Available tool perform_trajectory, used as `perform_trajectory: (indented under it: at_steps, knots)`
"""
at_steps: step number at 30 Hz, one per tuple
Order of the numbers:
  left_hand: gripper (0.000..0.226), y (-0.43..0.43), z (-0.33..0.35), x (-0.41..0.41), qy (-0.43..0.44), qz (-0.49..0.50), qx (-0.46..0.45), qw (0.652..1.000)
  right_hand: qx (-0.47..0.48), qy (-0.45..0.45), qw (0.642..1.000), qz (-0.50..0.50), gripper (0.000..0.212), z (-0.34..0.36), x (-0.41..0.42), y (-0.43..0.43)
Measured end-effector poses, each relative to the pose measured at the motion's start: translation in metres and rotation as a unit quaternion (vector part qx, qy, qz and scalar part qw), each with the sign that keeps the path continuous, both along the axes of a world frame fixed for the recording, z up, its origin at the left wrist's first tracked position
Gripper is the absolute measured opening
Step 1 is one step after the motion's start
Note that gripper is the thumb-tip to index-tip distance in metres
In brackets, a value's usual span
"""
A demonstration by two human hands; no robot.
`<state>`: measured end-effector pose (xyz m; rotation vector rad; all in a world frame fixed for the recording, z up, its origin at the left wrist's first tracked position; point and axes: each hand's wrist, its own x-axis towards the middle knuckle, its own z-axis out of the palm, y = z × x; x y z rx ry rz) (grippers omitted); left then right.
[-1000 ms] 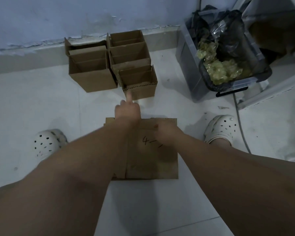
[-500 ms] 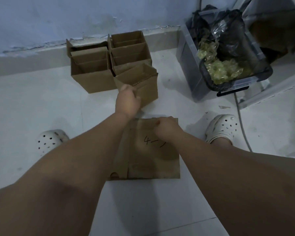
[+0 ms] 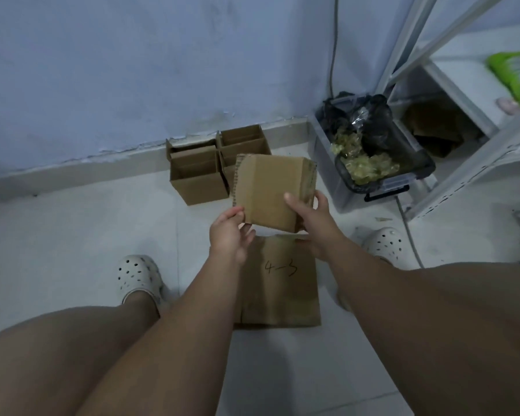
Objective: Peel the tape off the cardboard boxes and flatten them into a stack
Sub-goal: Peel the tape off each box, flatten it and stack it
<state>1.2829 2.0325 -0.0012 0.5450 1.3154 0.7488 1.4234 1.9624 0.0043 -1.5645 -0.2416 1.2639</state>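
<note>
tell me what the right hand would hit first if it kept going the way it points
The right hand grips the held box; beyond that, probably the open boxes by the wall, though it may pass above them.

Floor (image 3: 72, 241): pale tile with grout lines, meeting a skirting at the far wall.
- Flattened cardboard (image 3: 282, 295), marked "4-3" by hand, lying flat between the feet.
- Open cardboard boxes (image 3: 198, 181), upright, clustered together against the skirting.
- Clear plastic bin (image 3: 324, 151), right of the boxes, lined with a black bag holding yellowish wads.
- White shelving frame (image 3: 463, 178), just beside the bin.
- Cable (image 3: 409, 235), running beside the frame's foot.
- Left clog (image 3: 137, 277) and right clog (image 3: 385, 243), white and perforated.
</note>
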Motion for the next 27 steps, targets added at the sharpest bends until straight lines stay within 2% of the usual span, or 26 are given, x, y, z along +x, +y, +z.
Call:
perform_trajectory:
  at_steps: [1,2,3,5,6,8,10,13,15,20,24,27]
  knots:
    - [0.022,-0.007,0.002,-0.004,-0.009,0.001,-0.015,1.0,0.006,-0.012,1.0,0.014,0.102,0.005,-0.001,-0.002]
    - [0.021,-0.014,0.003,-0.007,0.001,-0.002,-0.016,1.0,-0.005,-0.062,0.997,0.037,0.107,0.01,-0.003,-0.004]
    - [0.021,-0.019,0.004,-0.009,0.037,-0.01,0.005,0.999,-0.03,-0.151,0.986,0.07,0.107,0.014,-0.005,-0.005]
    - [0.016,-0.028,0.007,-0.013,0.132,-0.019,0.073,0.988,-0.073,-0.348,0.924,0.139,0.102,0.018,-0.012,-0.009]
    - [0.011,-0.031,0.01,-0.014,0.15,-0.014,0.106,0.983,-0.074,-0.412,0.892,0.172,0.099,0.02,-0.016,-0.013]
    - [0.022,-0.033,0.016,-0.017,0.126,-0.011,0.129,0.984,-0.065,-0.468,0.851,0.229,0.095,0.02,-0.022,-0.023]
    - [0.04,-0.032,0.021,-0.023,0.104,-0.031,0.139,0.984,-0.064,-0.473,0.837,0.267,0.095,0.015,-0.027,-0.033]
    - [0.041,-0.036,0.02,-0.033,0.189,-0.176,0.164,0.952,-0.077,-0.467,0.829,0.296,0.098,0.005,-0.033,-0.045]
    - [0.035,-0.04,0.012,-0.039,0.22,-0.234,0.157,0.934,-0.095,-0.462,0.827,0.306,0.099,-0.005,-0.037,-0.051]
    - [0.033,-0.053,-0.013,-0.047,0.191,-0.254,0.093,0.944,-0.134,-0.408,0.839,0.333,0.087,-0.03,-0.037,-0.068]
    - [0.038,-0.065,-0.039,-0.049,0.173,-0.268,0.049,0.947,-0.131,-0.375,0.855,0.333,0.089,-0.045,-0.037,-0.072]
    - [0.021,-0.067,-0.057,-0.051,0.136,-0.251,-0.017,0.958,-0.135,-0.385,0.854,0.324,0.093,-0.058,-0.036,-0.071]
